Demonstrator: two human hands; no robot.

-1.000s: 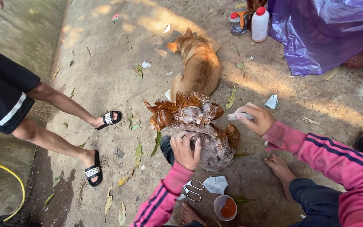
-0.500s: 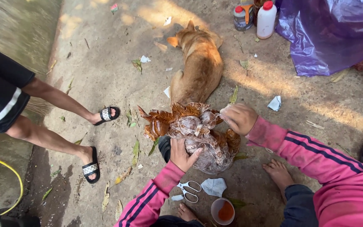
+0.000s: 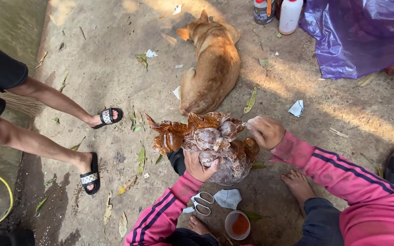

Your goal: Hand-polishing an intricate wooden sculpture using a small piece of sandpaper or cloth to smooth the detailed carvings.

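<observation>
Left hand (image 3: 200, 165) clamps rooster (image 3: 210, 141) against ground to steady it; right hand (image 3: 266, 131) closed, pinching feathers.

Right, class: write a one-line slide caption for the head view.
Left hand and right hand grip a brown, partly plucked bird beside a sleeping dog.

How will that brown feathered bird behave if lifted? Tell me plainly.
The bird probably hangs floppy: its wings splay loosely. It looks bulky, likely heavy enough for both hands; the left hand grips underneath, the right hand touches its side. Glossy feathers may slip.
</observation>
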